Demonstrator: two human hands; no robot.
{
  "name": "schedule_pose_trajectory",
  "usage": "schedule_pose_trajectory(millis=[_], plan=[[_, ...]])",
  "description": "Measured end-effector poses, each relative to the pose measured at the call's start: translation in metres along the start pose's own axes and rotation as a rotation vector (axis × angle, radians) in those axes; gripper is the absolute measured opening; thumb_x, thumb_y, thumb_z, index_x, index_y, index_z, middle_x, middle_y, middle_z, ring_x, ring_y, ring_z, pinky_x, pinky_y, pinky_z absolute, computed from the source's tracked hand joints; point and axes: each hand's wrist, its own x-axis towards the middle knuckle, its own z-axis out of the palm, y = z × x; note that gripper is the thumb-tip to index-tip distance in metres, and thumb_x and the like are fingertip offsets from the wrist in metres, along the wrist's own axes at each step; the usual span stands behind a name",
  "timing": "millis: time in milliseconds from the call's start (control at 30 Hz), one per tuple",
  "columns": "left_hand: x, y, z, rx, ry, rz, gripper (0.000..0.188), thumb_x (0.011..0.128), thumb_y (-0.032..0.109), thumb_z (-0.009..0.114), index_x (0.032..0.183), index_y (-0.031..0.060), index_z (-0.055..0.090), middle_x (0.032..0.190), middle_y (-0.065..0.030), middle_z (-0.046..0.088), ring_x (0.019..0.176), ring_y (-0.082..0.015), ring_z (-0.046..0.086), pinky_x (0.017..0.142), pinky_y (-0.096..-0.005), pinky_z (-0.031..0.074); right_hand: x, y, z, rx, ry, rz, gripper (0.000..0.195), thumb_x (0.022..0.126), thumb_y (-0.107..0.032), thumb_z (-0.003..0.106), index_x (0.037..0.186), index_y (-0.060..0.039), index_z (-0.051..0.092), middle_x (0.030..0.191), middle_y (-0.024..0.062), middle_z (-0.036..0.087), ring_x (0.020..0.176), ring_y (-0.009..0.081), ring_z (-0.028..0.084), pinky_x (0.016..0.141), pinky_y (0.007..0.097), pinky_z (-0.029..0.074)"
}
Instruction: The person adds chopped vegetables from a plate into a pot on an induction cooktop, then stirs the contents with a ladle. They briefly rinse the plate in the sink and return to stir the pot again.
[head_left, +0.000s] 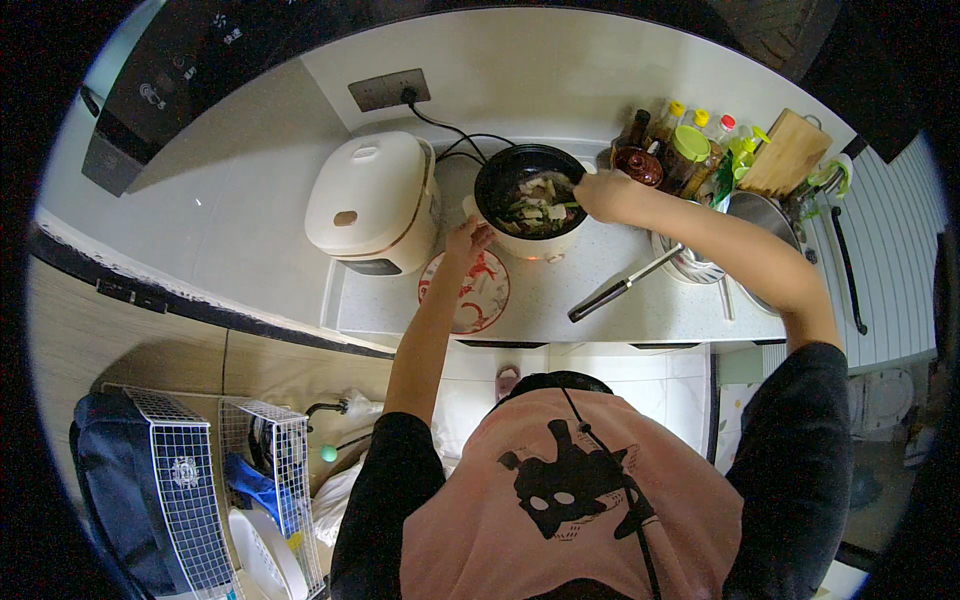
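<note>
An electric cooking pot with a white body and a dark inside stands before me, an orange light glowing on its front. Inside lies chopped food, pale pieces mixed with green ones. My right hand, blurred, is curled at the pot's right rim around a utensil that is almost wholly hidden. At the left side, the fingers of my left hand reach the pot's white handle; whether they grip it is unclear. Under that hand and forearm sits a white plate with a red pattern, partly covered.
A white rice cooker stands left of the pot. Cords run to a wall socket. Sauce bottles and a wooden cutting board stand back right. A black handle projects from cookware under my right forearm. Wire baskets are below left.
</note>
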Motion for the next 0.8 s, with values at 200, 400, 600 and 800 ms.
schedule_pose_trajectory(millis=[200, 400, 600, 800], plan=[[0.002, -0.002, -0.003, -0.046, -0.013, 0.005, 0.023, 0.081, 0.015, 0.050, 0.091, -0.0057, 0.048, 0.075, -0.0124, 0.052, 0.069, -0.0221, 0.053, 0.065, -0.0358, 0.049, -0.021, 0.021, -0.028, -0.040, -0.069, 0.041, 0.020, 0.068, -0.002, 0.050, 0.085, 0.0040, 0.057, 0.089, 0.0208, 0.056, 0.085, 0.0307, 0.056, 0.069, 0.0361, 0.046], [0.010, -0.004, -0.007, 0.020, 0.013, 0.002, 0.025, 0.082, 0.016, 0.048, 0.095, -0.0056, 0.047, 0.079, -0.0131, 0.052, 0.070, -0.0216, 0.053, 0.063, -0.0343, 0.050, 0.010, 0.023, -0.009, -0.089, 0.066, 0.071, 0.018, 0.070, -0.007, 0.050, 0.085, 0.0005, 0.059, 0.090, 0.0180, 0.057, 0.084, 0.0292, 0.056, 0.069, 0.0365, 0.046], [0.002, -0.004, -0.004, 0.022, -0.017, -0.011, 0.025, 0.083, 0.017, 0.046, 0.096, -0.0054, 0.046, 0.081, -0.0138, 0.051, 0.070, -0.0227, 0.053, 0.063, -0.0359, 0.049, -0.013, 0.007, -0.025, 0.167, -0.251, 0.169, 0.019, 0.071, -0.004, 0.044, 0.082, 0.0023, 0.057, 0.074, 0.0173, 0.059, 0.057, 0.0240, 0.059, 0.045, 0.0332, 0.047], [0.017, -0.009, -0.021, -0.026, -0.135, 0.000, 0.023, 0.082, 0.016, 0.049, 0.089, -0.0053, 0.049, 0.075, -0.0137, 0.053, 0.067, -0.0230, 0.052, 0.063, -0.0374, 0.048, -0.020, 0.038, -0.065, 0.221, -0.255, 0.146, 0.022, 0.076, -0.018, 0.047, 0.084, 0.0015, 0.052, 0.049, 0.0093, 0.051, 0.037, 0.0176, 0.049, 0.035, 0.0300, 0.041]])
